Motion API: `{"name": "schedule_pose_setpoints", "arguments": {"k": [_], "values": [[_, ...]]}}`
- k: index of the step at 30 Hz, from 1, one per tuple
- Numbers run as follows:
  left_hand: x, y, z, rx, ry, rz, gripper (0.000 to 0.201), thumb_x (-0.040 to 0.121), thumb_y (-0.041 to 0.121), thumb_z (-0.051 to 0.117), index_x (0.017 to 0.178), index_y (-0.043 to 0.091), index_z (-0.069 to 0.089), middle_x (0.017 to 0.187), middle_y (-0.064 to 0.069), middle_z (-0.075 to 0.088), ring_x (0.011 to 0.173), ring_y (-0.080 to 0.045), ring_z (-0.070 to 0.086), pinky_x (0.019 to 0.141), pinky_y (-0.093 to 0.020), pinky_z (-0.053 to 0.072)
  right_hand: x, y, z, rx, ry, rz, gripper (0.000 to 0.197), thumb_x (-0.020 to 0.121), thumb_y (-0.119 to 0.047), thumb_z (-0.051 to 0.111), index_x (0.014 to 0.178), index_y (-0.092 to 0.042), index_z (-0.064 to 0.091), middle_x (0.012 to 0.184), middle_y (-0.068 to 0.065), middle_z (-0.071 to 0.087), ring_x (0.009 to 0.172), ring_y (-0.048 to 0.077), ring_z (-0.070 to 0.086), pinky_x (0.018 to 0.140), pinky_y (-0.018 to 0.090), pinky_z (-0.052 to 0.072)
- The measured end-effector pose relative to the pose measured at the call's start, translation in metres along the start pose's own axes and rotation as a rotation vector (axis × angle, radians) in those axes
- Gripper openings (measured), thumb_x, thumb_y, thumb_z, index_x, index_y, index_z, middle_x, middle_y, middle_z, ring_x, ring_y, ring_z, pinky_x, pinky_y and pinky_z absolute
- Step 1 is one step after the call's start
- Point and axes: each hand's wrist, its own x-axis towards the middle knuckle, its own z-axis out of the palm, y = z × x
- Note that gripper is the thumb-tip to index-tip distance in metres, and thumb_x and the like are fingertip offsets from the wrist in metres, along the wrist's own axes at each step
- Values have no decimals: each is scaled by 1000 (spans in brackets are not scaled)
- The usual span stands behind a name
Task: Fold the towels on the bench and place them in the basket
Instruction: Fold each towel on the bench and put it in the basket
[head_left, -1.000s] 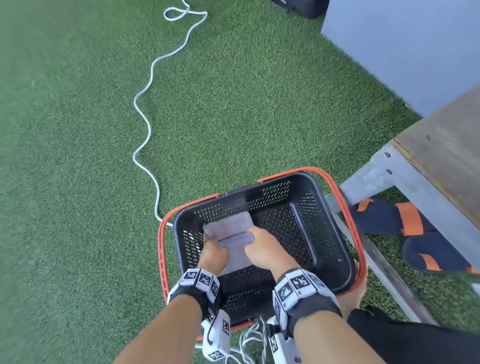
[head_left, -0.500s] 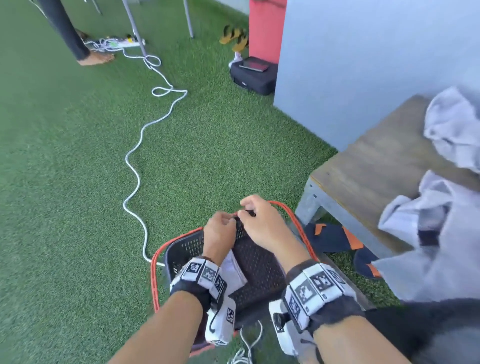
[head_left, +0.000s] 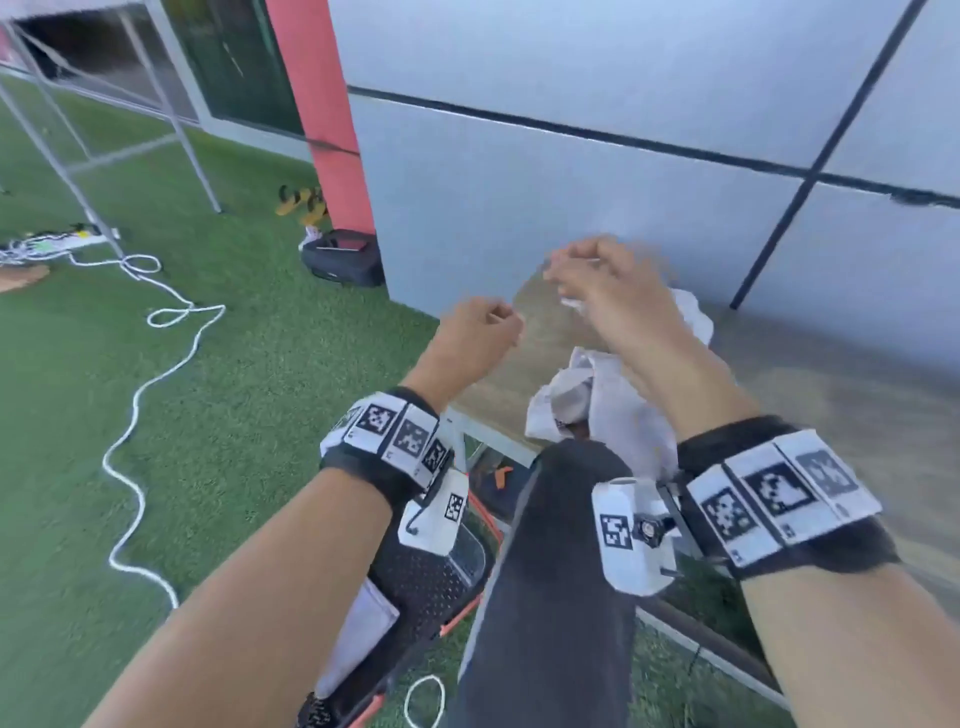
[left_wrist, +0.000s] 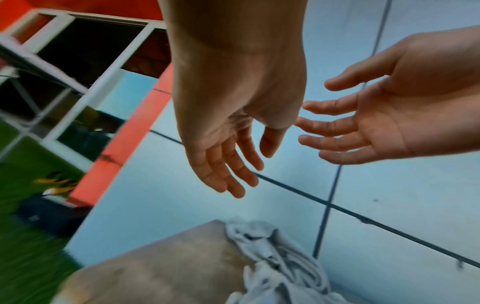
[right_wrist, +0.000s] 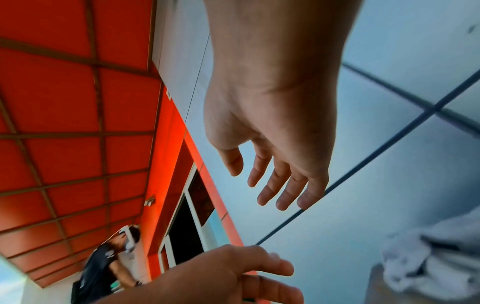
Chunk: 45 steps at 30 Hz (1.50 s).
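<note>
Both my hands hang in the air, empty, fingers relaxed. My left hand (head_left: 483, 332) (left_wrist: 252, 172) is over the bench's left end. My right hand (head_left: 597, 275) (right_wrist: 257, 185) is higher, above the crumpled pale grey towels (head_left: 608, 395) (left_wrist: 272, 257) (right_wrist: 428, 257) heaped on the wooden bench (head_left: 550, 332) (left_wrist: 168, 267). Neither hand touches a towel. Down by my left forearm stands the black basket (head_left: 431, 571) with orange handles. A folded grey towel (head_left: 358, 639) lies inside it, partly hidden by my arm.
My dark-trousered knee (head_left: 561, 571) rises between basket and bench. A grey panelled wall (head_left: 571, 156) backs the bench. On the green turf lie a white cable (head_left: 140, 395), a black bag (head_left: 343, 257) and yellow sandals (head_left: 301, 200). Another person (right_wrist: 103, 263) stands far off.
Both hands let go of the folded towel in the basket, then rose up and to the right toward the bench. The head view swung from the basket up to the wall.
</note>
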Motion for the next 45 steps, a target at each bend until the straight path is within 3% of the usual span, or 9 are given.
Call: {"name": "schedule_pose_setpoints", "arguments": {"k": [11, 15, 20, 23, 27, 31, 35, 38, 45], "values": [[32, 77, 130, 812, -576, 157, 38, 96, 34, 50, 119, 7, 65, 129, -15, 61, 119, -30, 55, 89, -31, 40, -39, 147, -130, -429, -78, 309, 6, 93, -21, 57, 89, -18, 59, 90, 8, 62, 77, 23, 60, 64, 32, 47], [36, 44, 158, 965, -463, 3, 43, 88, 40, 46, 116, 10, 60, 128, -12, 55, 118, -30, 53, 99, -37, 41, -59, 199, -116, -793, -174, 335, 48, 89, -45, 59, 132, -24, 49, 142, 9, 41, 129, 38, 40, 103, 51, 42], [45, 5, 161, 1075, -290, -48, 42, 93, 20, 53, 133, 10, 47, 129, -10, 57, 122, -30, 55, 107, -47, 40, -72, 197, -113, -945, 10, 203, 16, 95, -26, 50, 106, -22, 61, 129, 8, 48, 118, 36, 45, 93, 47, 43], [42, 13, 150, 944, -263, -66, 7, 90, 17, 56, 86, 13, 52, 104, -7, 66, 97, -29, 62, 96, -44, 47, -67, 191, -128, -908, 52, 195, 16, 94, -24, 50, 90, -18, 65, 106, 7, 62, 97, 33, 56, 75, 38, 45], [30, 48, 134, 629, -119, 80, 9, 96, 7, 52, 87, 4, 52, 79, -7, 53, 76, -27, 54, 58, -7, 40, -61, 171, -160, -672, 270, 281, 15, 97, -25, 43, 94, -16, 55, 90, 6, 62, 80, 32, 59, 69, 39, 50], [33, 78, 118, 403, -23, 121, 34, 97, 9, 46, 128, -4, 36, 103, -13, 55, 92, -31, 55, 62, -28, 37, -58, 153, -206, -425, 561, 281, 14, 102, -17, 39, 105, -5, 44, 92, 13, 60, 77, 30, 55, 66, 34, 41], [37, 103, 118, 171, 13, 176, 31, 90, 7, 45, 120, 4, 39, 109, -17, 55, 97, -34, 57, 72, -37, 43, -57, 149, -253, -394, 752, 362, 25, 100, -16, 41, 119, 0, 47, 118, 25, 59, 108, 40, 57, 85, 41, 42], [35, 124, 129, 100, -32, 191, 40, 86, 10, 41, 123, 8, 56, 125, -13, 60, 115, -29, 58, 90, -34, 50, -59, 152, -266, -404, 675, 353, 30, 97, -13, 46, 126, -5, 47, 122, 20, 61, 103, 34, 57, 80, 35, 41], [6, 175, 176, 184, -286, 526, 37, 83, -5, 46, 103, 11, 73, 98, -1, 72, 88, -13, 62, 63, -5, 42, -59, 117, -225, -423, 209, 25, 59, 86, -52, 69, 134, -24, 48, 130, -13, 58, 122, 8, 50, 94, 30, 39]]}}
